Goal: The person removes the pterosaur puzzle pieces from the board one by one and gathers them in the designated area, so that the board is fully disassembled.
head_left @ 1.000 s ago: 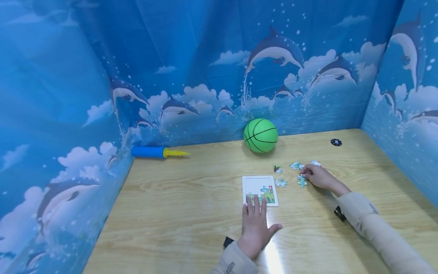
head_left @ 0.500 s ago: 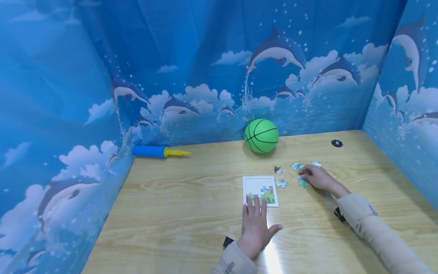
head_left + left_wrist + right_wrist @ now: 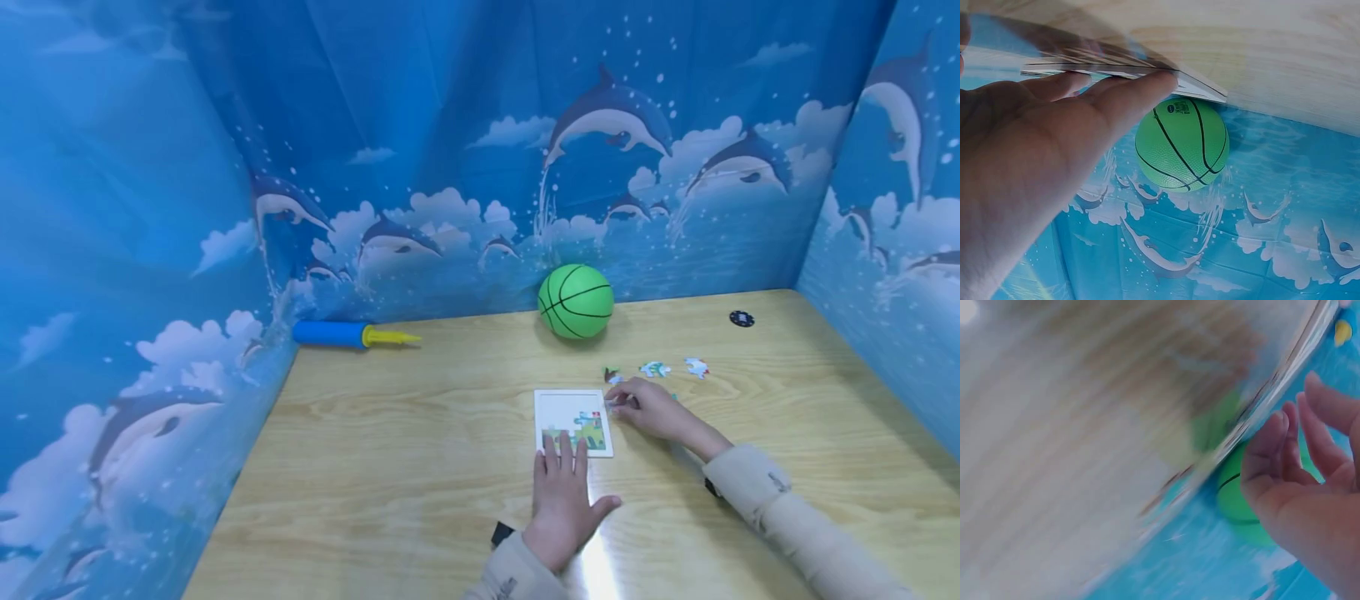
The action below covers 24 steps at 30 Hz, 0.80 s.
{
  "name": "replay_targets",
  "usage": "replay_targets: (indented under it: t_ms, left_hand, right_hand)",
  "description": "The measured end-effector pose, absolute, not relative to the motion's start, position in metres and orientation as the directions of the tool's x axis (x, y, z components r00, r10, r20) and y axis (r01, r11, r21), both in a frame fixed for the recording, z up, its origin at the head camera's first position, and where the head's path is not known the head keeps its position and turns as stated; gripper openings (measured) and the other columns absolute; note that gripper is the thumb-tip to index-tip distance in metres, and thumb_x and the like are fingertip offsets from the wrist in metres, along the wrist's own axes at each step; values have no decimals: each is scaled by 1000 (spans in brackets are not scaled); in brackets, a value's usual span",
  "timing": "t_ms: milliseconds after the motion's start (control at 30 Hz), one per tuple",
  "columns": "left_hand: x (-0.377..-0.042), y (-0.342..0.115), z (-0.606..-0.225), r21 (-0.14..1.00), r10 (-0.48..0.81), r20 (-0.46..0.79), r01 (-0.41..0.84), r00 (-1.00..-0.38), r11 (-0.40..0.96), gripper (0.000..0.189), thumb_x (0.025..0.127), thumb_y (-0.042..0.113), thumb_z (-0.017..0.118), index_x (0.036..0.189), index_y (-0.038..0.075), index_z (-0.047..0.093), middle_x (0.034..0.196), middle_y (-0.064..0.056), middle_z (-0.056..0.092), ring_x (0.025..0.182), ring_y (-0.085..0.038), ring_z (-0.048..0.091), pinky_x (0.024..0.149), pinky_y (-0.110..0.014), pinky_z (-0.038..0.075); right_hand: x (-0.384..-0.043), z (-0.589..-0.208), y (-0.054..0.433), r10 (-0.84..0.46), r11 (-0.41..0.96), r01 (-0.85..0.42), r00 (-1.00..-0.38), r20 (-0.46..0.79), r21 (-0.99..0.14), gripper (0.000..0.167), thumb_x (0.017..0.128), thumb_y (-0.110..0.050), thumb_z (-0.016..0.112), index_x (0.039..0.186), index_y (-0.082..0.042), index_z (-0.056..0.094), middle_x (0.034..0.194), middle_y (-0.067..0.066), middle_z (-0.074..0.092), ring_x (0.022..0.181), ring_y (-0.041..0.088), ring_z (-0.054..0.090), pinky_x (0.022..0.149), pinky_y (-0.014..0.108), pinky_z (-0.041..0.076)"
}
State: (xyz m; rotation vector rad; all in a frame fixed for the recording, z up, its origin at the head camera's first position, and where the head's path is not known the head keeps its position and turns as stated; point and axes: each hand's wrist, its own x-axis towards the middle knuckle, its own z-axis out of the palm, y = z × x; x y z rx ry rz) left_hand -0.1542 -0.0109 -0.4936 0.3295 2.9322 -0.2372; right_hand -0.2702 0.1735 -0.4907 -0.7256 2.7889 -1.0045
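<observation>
On a wooden table [image 3: 420,467], a partly filled white puzzle tray [image 3: 557,406], left hand [image 3: 564,504] resting on its near edge, fingers straight and spread, right hand [image 3: 651,408] beside its right edge, fingers bent, any pinch unclear, loose pieces [image 3: 655,369] near, green ball [image 3: 576,302] behind.

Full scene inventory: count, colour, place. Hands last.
table: 1, wood-coloured, below
puzzle tray: 1, white, on table, partly filled
loose puzzle pieces: at least 3, multicoloured, beyond right hand
ball: 1, green, near far edge
pump: 1, blue and yellow, far left
disc: 1, black-and-white, far right
dolphin backdrop: 1, blue, around table
sleeves: 2, beige, arms
wrist attachments: 2, black, near cuffs
left hand: 1, bare, on tray edge
right hand: 1, bare, beside tray
</observation>
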Motion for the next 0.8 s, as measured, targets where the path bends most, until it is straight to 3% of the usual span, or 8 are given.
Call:
replay_targets:
  t_ms: [100,233,600,800]
  left_hand:
    - [-153,-10,-494,-146,211,-192,240,-959,960,91,84,84,22,155,28,24,162,-2,26,149,-27,27,120,-39,30]
    - [-152,-10,-495,-145,218,-177,244,-960,959,90,84,84,23,155,28,26,161,-2,27,148,-27,29,120,-39,31]
    - [-152,-7,-489,-159,261,-141,283,-955,946,83,87,79,29,155,33,21,164,3,20,149,-28,25,120,-46,29]
    - [-154,-4,-488,-85,267,-210,290,-940,953,75,91,74,31,154,33,25,163,6,21,149,-26,27,121,-44,29]
  right_hand:
    - [-265,-491,162,-517,670,-450,-853,64,-591,27,85,-11,71,109,2,68,92,7,67,83,15,58,74,28,52]
    - [-262,-490,155,-522,694,-451,-852,38,-561,33,81,-18,76,108,0,70,93,6,67,84,16,58,76,33,53]
    - [-269,-492,153,-522,684,-442,-852,35,-580,25,77,-18,79,98,-4,73,94,7,74,88,22,64,84,47,55]
    - [-270,-492,153,-514,688,-428,-857,22,-587,24,78,-17,79,97,-5,72,91,4,70,85,17,59,80,39,54]
